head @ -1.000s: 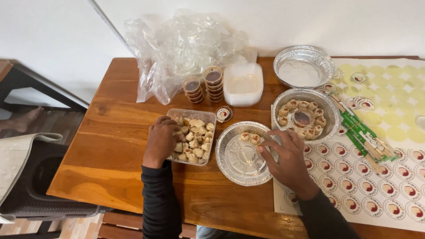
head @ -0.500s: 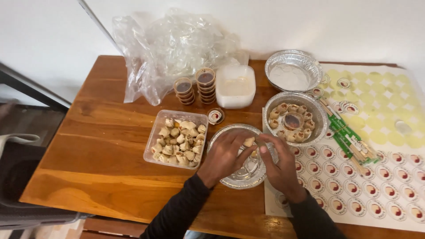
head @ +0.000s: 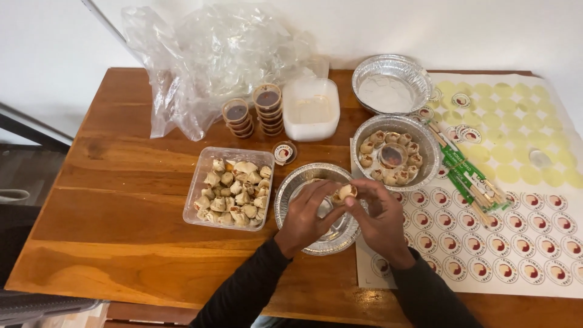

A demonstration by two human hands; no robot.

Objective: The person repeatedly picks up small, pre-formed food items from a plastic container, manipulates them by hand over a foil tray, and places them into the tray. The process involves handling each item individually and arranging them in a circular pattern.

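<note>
1. Wooden table (head: 121,243) is carrying everything, its plank top running under all the items.
2. Sticker sheet (head: 516,237) is lying over the right part of the table, rows of round red-and-white labels below, pale yellow blank circles above.
3. Crumpled clear plastic bag (head: 200,54) is sitting at the far edge, against the white wall.
4. Clear plastic tray (head: 200,182) is holding a heap of pale dumplings, just left of the hands.
5. Three round foil pans: an empty one (head: 388,85) is sitting at the far right; a filled pan (head: 425,146) is holding a ring of dumplings around a small sauce cup; the near foil pan (head: 291,188) is lying under both hands.
6. White lidded tub (head: 311,109) is standing beside two stacks of sauce cups (head: 255,112).
7. Green-wrapped chopsticks (head: 470,176) are lying slantwise on the sticker sheet, just right of the filled pan.
8. Left hand (head: 306,215) is curling over the near foil pan, fingertips pinching one side of a dumpling.
9. Right hand (head: 379,215) is meeting it from the other side, thumb and fingers pinching the same piece.
10. Dumpling (head: 346,192) is being held between both hands, just above the far rim area of the near foil pan.
</note>
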